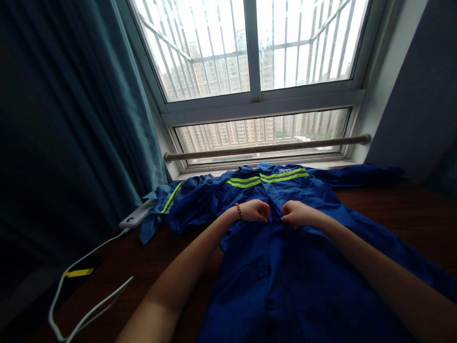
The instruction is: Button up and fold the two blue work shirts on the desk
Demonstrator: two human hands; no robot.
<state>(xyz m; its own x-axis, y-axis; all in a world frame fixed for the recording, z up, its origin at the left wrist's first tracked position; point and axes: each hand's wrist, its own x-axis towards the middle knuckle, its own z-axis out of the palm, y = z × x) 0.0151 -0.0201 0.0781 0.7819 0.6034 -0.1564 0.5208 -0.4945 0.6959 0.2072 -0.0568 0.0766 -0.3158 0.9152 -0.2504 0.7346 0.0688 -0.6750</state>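
A blue work jacket (246,267) lies spread out, its chest crossed by yellow-green and grey reflective bands. Its front opening runs down the middle, and a dark button (260,275) shows on the lower front. My left hand (254,210) is closed in a pinch on the jacket's left front edge, just below the chest bands. Across the opening, my right hand (299,214) is also closed, pinching the facing edge. A small gap separates the two hands. The curled fingers hide the exact bits of cloth they grip. A beaded bracelet (238,211) circles my left wrist.
Beneath the jacket is a dark wooden surface (185,257). A white device (137,214) with a white cable (87,247) lies at the left, near a yellow strip (79,273). A blue curtain (107,119) hangs there. A horizontal rail (264,149) crosses the barred window.
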